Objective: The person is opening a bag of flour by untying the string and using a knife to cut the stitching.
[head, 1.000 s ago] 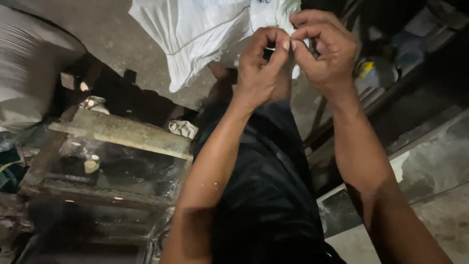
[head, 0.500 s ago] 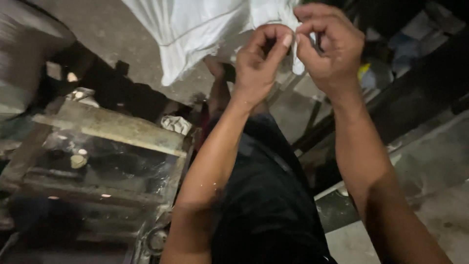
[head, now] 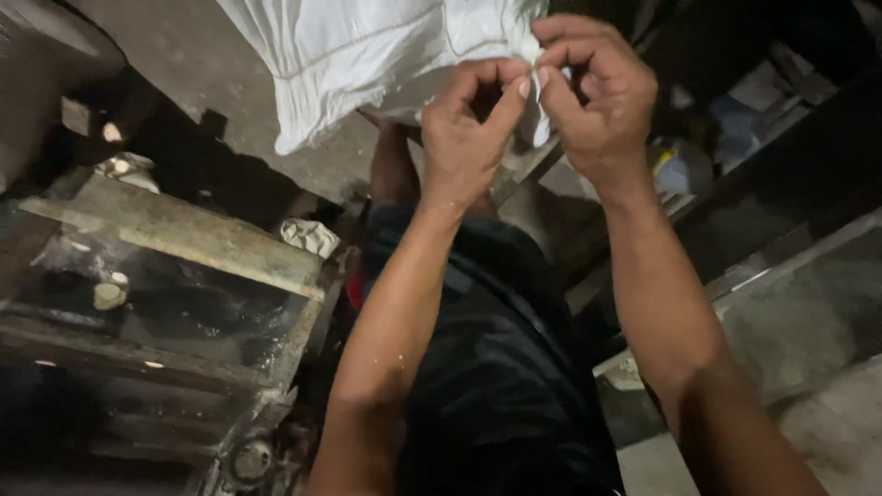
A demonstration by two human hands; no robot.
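Observation:
A large white woven sack (head: 367, 55) fills the top centre of the head view. My left hand (head: 464, 138) and my right hand (head: 597, 101) meet at the sack's bunched corner. The thumb and forefinger of each hand pinch the gathered white fabric between them, fingertip to fingertip. Both forearms reach up from the bottom of the view over my dark shorts (head: 496, 367). Whether a string is held in the pinch I cannot make out.
A worn, dusty metal machine frame (head: 175, 239) stands at the left, with a crumpled white rag (head: 310, 237) on its corner. A concrete floor (head: 808, 321) and dark beams lie to the right. A yellow and blue container (head: 675, 170) sits behind my right wrist.
Both hands stay pinched on the sack's corner and have shifted slightly right and up in view; the fingertips have worked closer together on the fabric.

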